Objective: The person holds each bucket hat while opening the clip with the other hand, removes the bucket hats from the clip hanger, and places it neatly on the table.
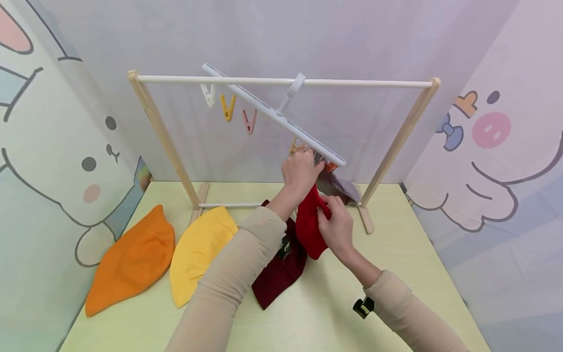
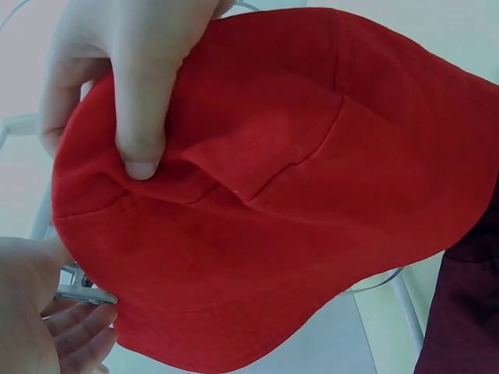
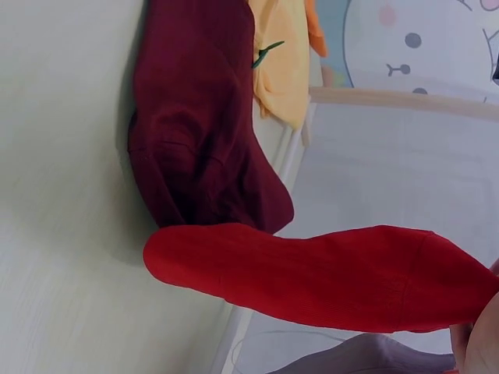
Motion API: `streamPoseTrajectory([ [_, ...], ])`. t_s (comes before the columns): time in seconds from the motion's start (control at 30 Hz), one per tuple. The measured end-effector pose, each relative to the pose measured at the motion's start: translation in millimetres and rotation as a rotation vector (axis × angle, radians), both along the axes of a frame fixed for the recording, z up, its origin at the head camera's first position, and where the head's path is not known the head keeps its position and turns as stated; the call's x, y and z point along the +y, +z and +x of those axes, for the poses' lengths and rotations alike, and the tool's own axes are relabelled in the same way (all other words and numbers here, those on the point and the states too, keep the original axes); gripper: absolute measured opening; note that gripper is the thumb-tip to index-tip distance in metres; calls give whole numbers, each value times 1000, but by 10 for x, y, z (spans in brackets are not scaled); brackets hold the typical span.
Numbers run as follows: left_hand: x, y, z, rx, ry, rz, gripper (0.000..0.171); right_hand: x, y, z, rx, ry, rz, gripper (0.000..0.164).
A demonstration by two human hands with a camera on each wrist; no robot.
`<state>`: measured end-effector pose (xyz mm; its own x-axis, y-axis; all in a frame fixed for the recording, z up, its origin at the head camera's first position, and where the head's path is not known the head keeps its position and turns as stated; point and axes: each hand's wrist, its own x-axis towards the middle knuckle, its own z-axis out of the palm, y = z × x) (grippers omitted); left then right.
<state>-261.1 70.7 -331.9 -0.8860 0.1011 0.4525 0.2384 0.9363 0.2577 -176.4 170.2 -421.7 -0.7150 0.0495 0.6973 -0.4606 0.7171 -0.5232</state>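
Spreading between walls (image 1: 528, 171) printed with cartoon animals, a pale table (image 1: 413, 254) bears a rack (image 1: 360, 83) of wooden posts and white rods. A white hanger (image 1: 264, 107) hooks over the top rod, slanting down toward the person's right. On the table lie an orange hat (image 1: 136, 264), a yellow hat (image 1: 200, 249) and a maroon hat (image 1: 286, 274), the last partly behind the left sleeve (image 1: 237, 274). The red hat (image 1: 310, 227) is held up beneath the hanger's lower end, its long axis close to upright with a slight lean; one end points up at the left hand (image 1: 301, 170), the other down toward the table. Grey cloth (image 1: 334, 188) hangs beside it. The right hand (image 1: 338, 226) pinches the red hat, thumb pressed on one face. The left hand grips a grey clip (image 2: 86, 294) at the hat's upper edge; whether the clip bites the cloth cannot be told. White (image 1: 208, 96), yellow (image 1: 227, 108) and pink (image 1: 249, 122) clips dangle from the hanger's high end; the yellow and pink ones carry dark marks too small to read.
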Motion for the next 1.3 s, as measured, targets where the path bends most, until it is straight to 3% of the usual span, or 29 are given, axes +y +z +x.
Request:
streamPoseTrajectory([
  [0.47, -54, -9, 1, 3, -33, 63, 26, -28, -4, 9, 15, 5, 4, 17],
  [1.3, -62, 12, 27, -32, -33, 53, 30, 15, -50, 28, -3, -4, 0, 14],
])
